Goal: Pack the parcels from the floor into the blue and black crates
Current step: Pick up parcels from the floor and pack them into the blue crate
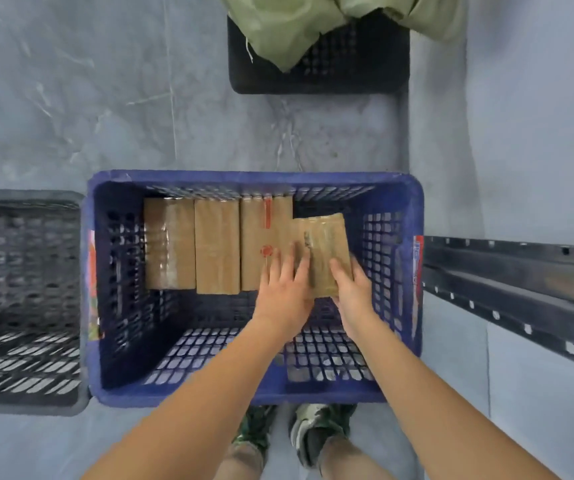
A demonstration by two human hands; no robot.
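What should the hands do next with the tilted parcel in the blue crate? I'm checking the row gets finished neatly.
Probably lower the tilted parcel flat into the gap right of the three parcels lying side by side in the blue crate. The right hand grips its near edge, the left hand rests on it, and it sits askew, overlapping the third parcel.

Storeroom or packing area — bare grey floor (70, 98), plastic crates (254, 177) (blue, black), slotted metal rail (521, 271).
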